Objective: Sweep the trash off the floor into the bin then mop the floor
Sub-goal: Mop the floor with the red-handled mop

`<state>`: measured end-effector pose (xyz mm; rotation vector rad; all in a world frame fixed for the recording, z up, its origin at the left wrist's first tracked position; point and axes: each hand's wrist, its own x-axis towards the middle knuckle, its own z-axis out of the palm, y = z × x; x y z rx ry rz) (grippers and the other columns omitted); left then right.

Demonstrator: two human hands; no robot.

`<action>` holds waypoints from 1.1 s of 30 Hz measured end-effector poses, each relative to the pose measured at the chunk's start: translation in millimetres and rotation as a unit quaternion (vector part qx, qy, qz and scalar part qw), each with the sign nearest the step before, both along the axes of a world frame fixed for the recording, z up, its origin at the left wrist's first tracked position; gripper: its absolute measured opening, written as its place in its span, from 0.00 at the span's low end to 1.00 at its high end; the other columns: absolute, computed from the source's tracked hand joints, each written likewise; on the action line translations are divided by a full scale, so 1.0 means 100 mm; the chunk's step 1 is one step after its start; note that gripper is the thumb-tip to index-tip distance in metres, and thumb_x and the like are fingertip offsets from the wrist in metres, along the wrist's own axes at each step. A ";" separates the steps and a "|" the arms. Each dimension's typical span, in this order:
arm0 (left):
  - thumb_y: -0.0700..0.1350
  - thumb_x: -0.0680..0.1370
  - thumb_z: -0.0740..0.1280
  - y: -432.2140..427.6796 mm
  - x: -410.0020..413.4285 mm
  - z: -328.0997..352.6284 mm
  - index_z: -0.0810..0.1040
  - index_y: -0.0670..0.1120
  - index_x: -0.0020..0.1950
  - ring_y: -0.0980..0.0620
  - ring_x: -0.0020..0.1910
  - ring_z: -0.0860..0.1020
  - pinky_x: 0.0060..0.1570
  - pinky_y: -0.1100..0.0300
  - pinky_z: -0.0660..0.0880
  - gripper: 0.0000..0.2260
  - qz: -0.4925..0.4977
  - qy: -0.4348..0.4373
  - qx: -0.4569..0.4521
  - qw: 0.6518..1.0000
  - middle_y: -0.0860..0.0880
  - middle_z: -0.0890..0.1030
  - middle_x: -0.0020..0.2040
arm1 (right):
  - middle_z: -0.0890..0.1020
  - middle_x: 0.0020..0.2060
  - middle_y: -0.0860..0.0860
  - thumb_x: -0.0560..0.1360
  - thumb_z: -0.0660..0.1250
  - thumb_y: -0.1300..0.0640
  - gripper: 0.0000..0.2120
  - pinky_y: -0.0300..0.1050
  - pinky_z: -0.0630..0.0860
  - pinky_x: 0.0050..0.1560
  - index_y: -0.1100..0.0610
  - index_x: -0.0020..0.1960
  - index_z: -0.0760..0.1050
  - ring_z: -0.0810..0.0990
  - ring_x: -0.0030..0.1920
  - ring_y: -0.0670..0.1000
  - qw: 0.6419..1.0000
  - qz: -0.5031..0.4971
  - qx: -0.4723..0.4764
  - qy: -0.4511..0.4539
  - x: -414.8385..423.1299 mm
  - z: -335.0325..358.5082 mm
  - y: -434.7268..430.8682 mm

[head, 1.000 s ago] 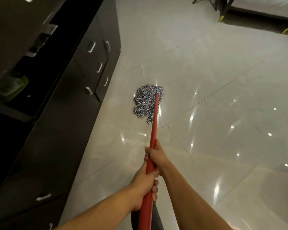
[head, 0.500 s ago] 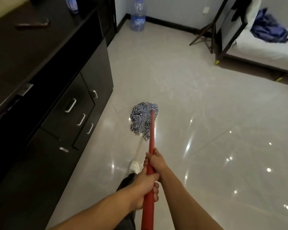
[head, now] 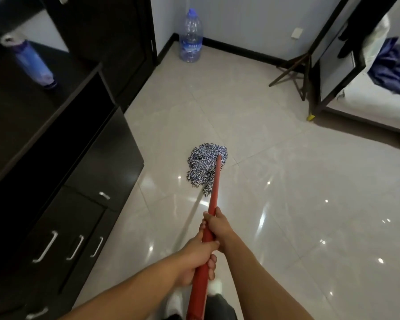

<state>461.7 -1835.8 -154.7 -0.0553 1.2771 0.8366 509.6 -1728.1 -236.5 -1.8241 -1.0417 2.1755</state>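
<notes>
Mopping step, looked like: left hand (head: 194, 262) and right hand (head: 218, 227) both gripped the mop handle (head: 214, 192), mop head (head: 203, 165) near the cabinet (head: 102, 172). Next probably needed a steady drag alongside it.

Mop handle (head: 201, 287) cut off at bottom edge, bed (head: 367, 105) cropped at right, shoe (head: 174, 301) partly behind forearm (head: 134, 294).

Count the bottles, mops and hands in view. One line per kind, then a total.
Bottles: 2, the large clear bottle on the floor and the small bottle on the dark cabinet
Mops: 1, the mop
Hands: 2, the left hand and the right hand, both gripping the red handle
Total: 5
</notes>
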 end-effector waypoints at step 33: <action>0.39 0.81 0.65 8.52 -3.36 0.13 0.61 0.66 0.77 0.54 0.23 0.68 0.23 0.62 0.69 0.31 -0.011 0.021 0.024 0.999 0.47 0.69 0.29 | 0.74 0.31 0.54 0.82 0.64 0.61 0.04 0.46 0.76 0.33 0.56 0.54 0.68 0.74 0.28 0.51 0.999 0.043 0.019 -0.019 -3.27 0.26 8.53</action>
